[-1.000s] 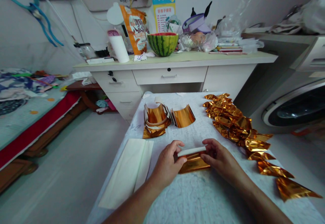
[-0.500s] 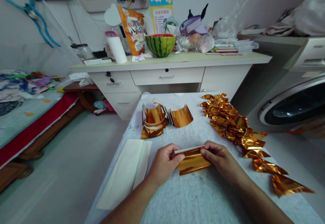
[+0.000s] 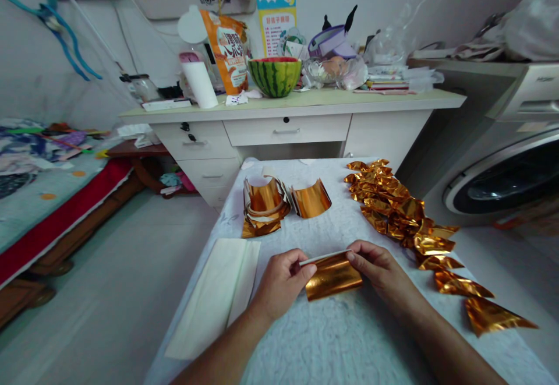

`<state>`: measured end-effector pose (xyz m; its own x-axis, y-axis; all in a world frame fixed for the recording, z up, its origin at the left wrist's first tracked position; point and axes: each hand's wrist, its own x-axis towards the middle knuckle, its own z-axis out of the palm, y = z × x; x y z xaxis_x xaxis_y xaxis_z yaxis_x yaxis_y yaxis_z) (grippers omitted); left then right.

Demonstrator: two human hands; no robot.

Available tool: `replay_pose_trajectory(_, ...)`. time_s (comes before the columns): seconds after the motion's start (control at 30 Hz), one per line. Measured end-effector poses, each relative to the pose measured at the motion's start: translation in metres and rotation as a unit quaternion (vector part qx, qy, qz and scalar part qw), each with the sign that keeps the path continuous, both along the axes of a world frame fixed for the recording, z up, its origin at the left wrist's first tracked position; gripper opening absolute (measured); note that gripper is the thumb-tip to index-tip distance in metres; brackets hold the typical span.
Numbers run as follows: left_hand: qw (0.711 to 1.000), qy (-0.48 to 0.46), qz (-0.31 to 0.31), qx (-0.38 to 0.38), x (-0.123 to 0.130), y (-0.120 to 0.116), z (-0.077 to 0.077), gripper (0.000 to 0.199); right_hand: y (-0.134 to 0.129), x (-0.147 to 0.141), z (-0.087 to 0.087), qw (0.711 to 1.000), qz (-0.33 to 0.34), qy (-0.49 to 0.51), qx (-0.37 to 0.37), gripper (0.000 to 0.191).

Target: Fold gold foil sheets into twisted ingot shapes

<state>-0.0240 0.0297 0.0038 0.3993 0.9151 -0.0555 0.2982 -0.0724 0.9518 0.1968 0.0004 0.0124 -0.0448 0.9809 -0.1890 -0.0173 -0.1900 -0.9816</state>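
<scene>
A sheet of shiny gold foil paper (image 3: 334,280) with a pale strip along its top edge is stretched between my hands, just above the cloth-covered table (image 3: 314,344). My left hand (image 3: 286,280) pinches its upper left corner, thumb on the front. At the upper right corner, my right hand (image 3: 375,265) has its thumb and fingers closed on the edge. Beyond them lie two stacks of curled gold foil sheets, a left one (image 3: 265,198) and a right one (image 3: 312,200). Folded white paper (image 3: 209,297) rests left of my left hand.
Several twisted gold foil pieces (image 3: 393,204) line the table's right side. Behind stands a white desk (image 3: 288,108) bearing a cut watermelon (image 3: 275,76) and an orange pouch (image 3: 229,53). A washing machine (image 3: 515,117) is at right, a bed (image 3: 65,210) at left.
My right thumb has shifted slightly up towards the strip at the foil's top edge. Both hands still hold the sheet in nearly the same place.
</scene>
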Motion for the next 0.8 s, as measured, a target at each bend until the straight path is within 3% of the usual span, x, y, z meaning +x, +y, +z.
replay_pose_trajectory(0.8, 1.000, 0.010, -0.016, 0.011, -0.0005, -0.0012, 0.0035, 0.027, -0.0015, 0.0011, -0.0043, 1.000, 0.001, 0.026, -0.008, 0.035)
